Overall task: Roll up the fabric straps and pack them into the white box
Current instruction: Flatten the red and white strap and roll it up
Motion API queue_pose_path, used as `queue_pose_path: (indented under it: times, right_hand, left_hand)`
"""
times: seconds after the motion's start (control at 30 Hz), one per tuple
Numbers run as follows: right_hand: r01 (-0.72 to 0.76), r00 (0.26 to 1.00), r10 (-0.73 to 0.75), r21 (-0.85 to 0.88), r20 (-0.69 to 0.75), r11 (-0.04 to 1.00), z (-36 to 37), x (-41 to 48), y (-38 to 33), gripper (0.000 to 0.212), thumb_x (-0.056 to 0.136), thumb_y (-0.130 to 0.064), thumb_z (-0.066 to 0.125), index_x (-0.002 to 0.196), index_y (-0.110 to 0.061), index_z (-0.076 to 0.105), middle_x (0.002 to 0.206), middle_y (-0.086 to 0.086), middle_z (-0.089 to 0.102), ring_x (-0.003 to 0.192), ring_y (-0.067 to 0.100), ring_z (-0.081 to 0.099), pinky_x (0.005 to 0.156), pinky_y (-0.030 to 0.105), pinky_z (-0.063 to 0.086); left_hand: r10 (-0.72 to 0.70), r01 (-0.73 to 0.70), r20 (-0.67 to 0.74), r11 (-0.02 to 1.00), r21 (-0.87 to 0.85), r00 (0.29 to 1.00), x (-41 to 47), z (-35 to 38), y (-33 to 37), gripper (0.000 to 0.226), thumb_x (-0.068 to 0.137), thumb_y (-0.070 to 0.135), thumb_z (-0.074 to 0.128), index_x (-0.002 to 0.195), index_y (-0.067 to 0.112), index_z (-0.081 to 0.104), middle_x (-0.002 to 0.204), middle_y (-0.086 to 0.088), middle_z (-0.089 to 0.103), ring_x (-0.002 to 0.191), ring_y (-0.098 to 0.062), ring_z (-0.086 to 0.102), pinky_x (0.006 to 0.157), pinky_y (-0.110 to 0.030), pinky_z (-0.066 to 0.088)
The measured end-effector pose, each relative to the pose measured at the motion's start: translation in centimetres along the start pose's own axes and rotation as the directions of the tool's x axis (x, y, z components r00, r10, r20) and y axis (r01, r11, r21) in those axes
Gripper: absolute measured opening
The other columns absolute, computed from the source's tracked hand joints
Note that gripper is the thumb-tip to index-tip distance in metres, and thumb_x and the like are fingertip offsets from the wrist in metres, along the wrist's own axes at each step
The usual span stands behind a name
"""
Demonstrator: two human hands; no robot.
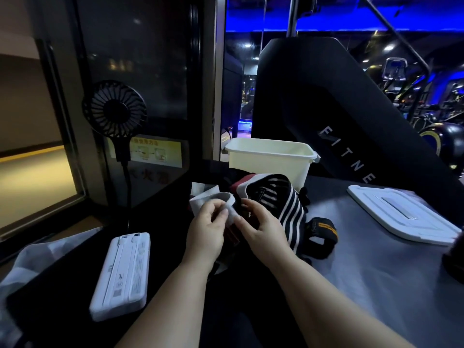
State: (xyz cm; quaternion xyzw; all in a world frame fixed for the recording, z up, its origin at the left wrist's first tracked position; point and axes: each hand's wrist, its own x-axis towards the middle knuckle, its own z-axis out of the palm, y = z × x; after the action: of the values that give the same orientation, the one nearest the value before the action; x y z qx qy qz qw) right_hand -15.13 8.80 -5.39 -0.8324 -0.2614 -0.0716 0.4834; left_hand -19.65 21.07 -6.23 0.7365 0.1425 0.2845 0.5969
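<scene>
Head view, dim gym interior lit blue at the back. I see a dark grey worktop with a black machine shroud lettered "FITNE" rising behind it and a dark glass panel to the left.

Both forearms reach in from the lower edge and meet near the middle of the worktop. The left hand has its fingers curled, thumb and forefinger pinching the grey end of a fabric strap. The right hand lies just beside it, fingers bent inward and pressed onto the same bundle; whether they close fully around the strap I cannot tell, as the tips sink into dark cloth.

Just beyond and to the right of the fingers, a black-and-white striped strap arches over the heap. A black strap with yellow bars lies right of the right hand, near it.

The white box stands open beyond the fingers, behind the heap; its lid lies flat well to the right.

Left of the left hand: a white power bank, and further back a black handheld fan, upright.
</scene>
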Motion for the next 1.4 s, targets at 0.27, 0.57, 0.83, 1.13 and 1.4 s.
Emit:
queue_pose_path:
  times: [0.27, 0.57, 0.83, 1.13, 1.4]
  right_hand:
    - [-0.062, 0.996, 0.049, 0.173, 0.078, 0.983, -1.2, -0.5, -0.3, 0.038, 0.092, -0.026, 0.065, 0.128, -0.02, 0.06, 0.105, -0.019, 0.062, 0.101, -0.003, 0.06, 0.084, 0.01, 0.045]
    - [-0.021, 0.997, 0.047, 0.37, -0.06, 0.929, -2.6, -0.3, 0.1, 0.016, 0.09, -0.037, 0.058, 0.1, -0.026, 0.065, 0.098, 0.001, 0.071, 0.095, 0.02, 0.067, 0.09, 0.05, 0.052]
    - [-0.023, 0.951, 0.129, 0.353, -0.279, 0.935, -4.3, 0.4, 1.4, 0.01, 0.095, -0.033, 0.058, 0.086, -0.034, 0.063, 0.089, -0.005, 0.07, 0.089, 0.016, 0.066, 0.085, 0.046, 0.054]
    - [-0.073, 0.932, 0.225, 0.459, -0.285, 0.885, -5.0, 0.5, 1.5, 0.041, 0.093, -0.013, 0.053, 0.093, -0.054, 0.05, 0.08, -0.002, 0.06, 0.06, 0.015, 0.051, 0.058, 0.034, 0.044]
    - [0.002, 1.0, -0.014, 0.397, 0.028, 0.918, -5.3, -0.5, 0.2, 0.052, 0.09, -0.022, 0.066, 0.13, -0.043, 0.041, 0.113, -0.019, 0.053, 0.093, -0.015, 0.057, 0.079, 0.008, 0.046]
  left_hand:
    - [0.254, -0.255, -0.062, 0.967, 0.004, 0.965, -0.3, 0.3, -0.1, 0.016, 0.086, 0.019, 0.071, 0.089, 0.033, 0.066, 0.107, 0.004, 0.063, 0.096, -0.008, 0.063, 0.08, -0.015, 0.051]
    - [0.273, -0.203, -0.067, 0.837, 0.508, 0.96, -0.9, -0.4, 0.1, 0.075, 0.073, 0.072, 0.037, 0.132, 0.03, 0.054, 0.14, 0.005, 0.05, 0.139, -0.016, 0.029, 0.115, -0.048, 0.018]
    - [0.404, -0.313, -0.034, 0.757, 0.574, 0.914, -0.6, 0.1, -0.6, 0.069, 0.071, 0.081, 0.038, 0.099, 0.024, 0.064, 0.113, 0.008, 0.063, 0.126, -0.021, 0.046, 0.108, -0.051, 0.032]
    - [0.463, -0.5, 0.193, 0.763, 0.409, 0.865, -0.5, 0.2, -0.2, 0.038, 0.069, 0.067, 0.054, 0.081, 0.031, 0.052, 0.085, 0.019, 0.053, 0.091, -0.008, 0.052, 0.094, -0.04, 0.041]
    - [0.232, -0.256, 0.188, 0.96, 0.111, 0.954, -0.7, 0.5, 0.4, 0.015, 0.081, 0.025, 0.075, 0.078, 0.026, 0.06, 0.082, 0.007, 0.064, 0.079, -0.009, 0.06, 0.075, -0.028, 0.046]
